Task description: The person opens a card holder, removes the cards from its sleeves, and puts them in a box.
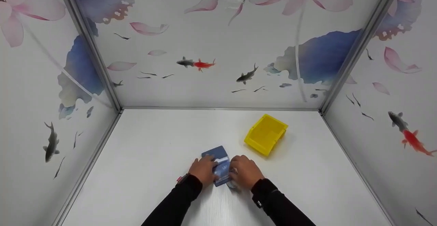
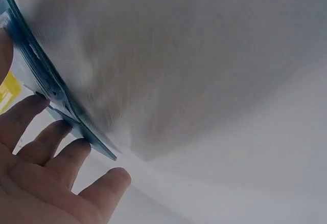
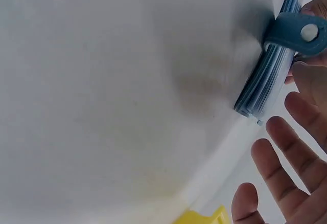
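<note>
A blue card holder point(image 1: 222, 170) lies tilted on the white table between the two hands, a pale band and light lettering on its upper face. Clear sleeves show in layers along its edge in the right wrist view, where a blue strap point(image 3: 288, 32) with a round metal snap sticks out. My left hand point(image 1: 202, 170) holds the holder's left side, thumb on one face and several fingertips along the edge. With thumb and forefinger, my right hand point(image 1: 246, 172) pinches the other side by the strap; its remaining fingers are spread away from the holder.
Behind and to the right of the hands sits a yellow plastic bin point(image 1: 266, 135) on the table point(image 1: 160, 140). Printed panels with flowers and fish wall in the back and both sides, joined by metal strips point(image 1: 222, 108).
</note>
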Demonstrator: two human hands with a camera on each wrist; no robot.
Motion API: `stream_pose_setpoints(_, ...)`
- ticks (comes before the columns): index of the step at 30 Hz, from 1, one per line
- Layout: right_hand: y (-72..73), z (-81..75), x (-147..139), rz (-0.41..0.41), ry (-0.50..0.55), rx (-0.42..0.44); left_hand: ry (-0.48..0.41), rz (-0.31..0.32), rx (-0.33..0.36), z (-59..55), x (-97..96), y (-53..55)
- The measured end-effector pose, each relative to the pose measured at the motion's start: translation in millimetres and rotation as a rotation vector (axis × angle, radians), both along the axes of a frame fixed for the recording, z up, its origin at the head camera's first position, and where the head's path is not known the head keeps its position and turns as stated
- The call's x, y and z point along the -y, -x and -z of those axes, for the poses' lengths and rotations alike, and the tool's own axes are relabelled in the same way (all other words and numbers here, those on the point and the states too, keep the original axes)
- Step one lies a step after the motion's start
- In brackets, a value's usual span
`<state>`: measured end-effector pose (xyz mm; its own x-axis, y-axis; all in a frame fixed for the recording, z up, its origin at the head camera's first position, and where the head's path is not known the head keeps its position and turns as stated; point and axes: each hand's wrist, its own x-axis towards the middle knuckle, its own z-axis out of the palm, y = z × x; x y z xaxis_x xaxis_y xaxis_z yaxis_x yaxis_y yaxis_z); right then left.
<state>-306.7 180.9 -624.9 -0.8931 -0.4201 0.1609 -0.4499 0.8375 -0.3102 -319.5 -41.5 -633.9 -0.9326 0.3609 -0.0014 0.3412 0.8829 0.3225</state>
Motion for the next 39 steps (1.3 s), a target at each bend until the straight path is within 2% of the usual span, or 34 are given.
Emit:
stream_pose_setpoints(5, 3.9, 2.7, 0.3, -0.017, -0.042, -0.002, 0.052, 0.064, 0.013, -4.5, -0.8, -1.7)
stream_pose_setpoints(11, 9.5, 9.8, -0.5, -0.042, -0.105, 0.072, 0.098, 0.108, 0.044, -14.0, -4.2, -6.3)
stream_pose_setpoints(14, 9.7, 13.5, -1.7, -0.037, -0.124, 0.094, 0.119, 0.127, 0.013, -17.4, -5.7, -8.4)
stream_pose_setpoints(18, 7.7, 13.5, -2.7, -0.017, -0.151, 0.066, 0.093, 0.111, -0.094, -15.5, -5.2, -7.6)
stream_pose_setpoints(22, 5.7, 12.9, -2.2, 0.014, -0.176, 0.055, 0.042, 0.047, -0.178, -7.7, -3.8, -3.4)
stream_pose_setpoints(24, 4.8, 12.6, -1.3, 0.038, -0.179, 0.06, 0.008, 0.009, -0.187, -4.1, -3.2, -1.8)
stream_pose_setpoints(29, 2.0, 15.2, 2.0, 0.089, -0.17, 0.05, -0.087, -0.042, -0.14, -2.2, -2.5, -2.2)
stream_pose_setpoints(33, -1.0, 18.9, 6.5, 0.133, -0.163, 0.023, -0.083, -0.036, -0.11, -3.4, -3.4, -6.0)
stream_pose_setpoints(39, -7.2, 21.1, 16.3, 0.216, -0.159, -0.022, -0.014, 0.031, -0.192, -2.5, -5.0, -12.2)
